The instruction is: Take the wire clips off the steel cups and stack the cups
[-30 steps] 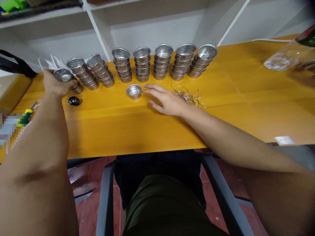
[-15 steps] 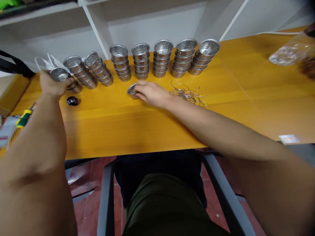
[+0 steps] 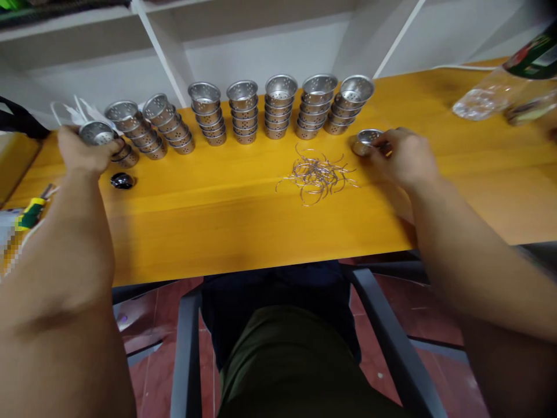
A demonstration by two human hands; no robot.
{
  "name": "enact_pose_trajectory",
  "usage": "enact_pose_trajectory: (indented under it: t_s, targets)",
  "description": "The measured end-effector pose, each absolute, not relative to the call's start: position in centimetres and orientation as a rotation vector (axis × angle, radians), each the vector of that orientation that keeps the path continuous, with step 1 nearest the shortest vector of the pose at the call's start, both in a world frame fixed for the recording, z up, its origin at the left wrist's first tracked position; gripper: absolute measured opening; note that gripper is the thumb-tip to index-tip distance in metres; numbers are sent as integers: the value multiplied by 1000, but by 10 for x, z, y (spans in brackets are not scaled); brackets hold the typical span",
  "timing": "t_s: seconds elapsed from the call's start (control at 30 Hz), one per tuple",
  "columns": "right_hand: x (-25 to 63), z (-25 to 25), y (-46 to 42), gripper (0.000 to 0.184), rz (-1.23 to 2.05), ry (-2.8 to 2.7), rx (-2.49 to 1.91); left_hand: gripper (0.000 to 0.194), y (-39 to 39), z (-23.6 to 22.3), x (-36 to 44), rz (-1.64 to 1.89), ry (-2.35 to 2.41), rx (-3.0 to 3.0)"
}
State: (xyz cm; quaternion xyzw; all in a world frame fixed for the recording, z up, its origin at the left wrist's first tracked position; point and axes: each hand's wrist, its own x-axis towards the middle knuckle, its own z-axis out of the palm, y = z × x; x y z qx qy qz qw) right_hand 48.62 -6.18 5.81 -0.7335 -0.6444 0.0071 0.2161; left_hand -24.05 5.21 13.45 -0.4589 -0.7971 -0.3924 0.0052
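My left hand (image 3: pixel 86 152) is wrapped round the upper part of a tilted stack of perforated metal cups (image 3: pixel 96 133) at the far left. A small dark shiny round piece (image 3: pixel 122 180) lies just below that stack. On the right, my right hand (image 3: pixel 404 155) pinches the rim of a single metal cup (image 3: pixel 366 143), which is at the table surface; I cannot tell whether it touches. A loose tangle of thin curved metal wires (image 3: pixel 317 176) lies to the left of this cup. More stacks of perforated cups (image 3: pixel 281 110) stand in a row along the back.
A white shelf unit (image 3: pixel 261 43) rises behind the wooden table (image 3: pixel 243 232). A clear plastic bottle (image 3: pixel 483 96) lies at the back right. A yellow-green handled tool (image 3: pixel 31 213) is at the left edge. Chair armrests (image 3: pixel 387 331) flank my lap.
My right hand has carried the single cup from the middle of the table to the right, past the wires. My left hand stays on the leftmost stack. The view has shifted slightly.
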Motion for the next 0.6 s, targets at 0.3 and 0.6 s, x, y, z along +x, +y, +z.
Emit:
enact_pose_trajectory:
  t_s: [0.3,0.6]
  targets:
    - [470,57,-70,22,61,-1634,-1995,73,37,143,-231,-1183,-2504,-1440]
    - [470,49,-67,29,-147,-1564,-2015,78,83,131,-296,-1479,-2268,-1357]
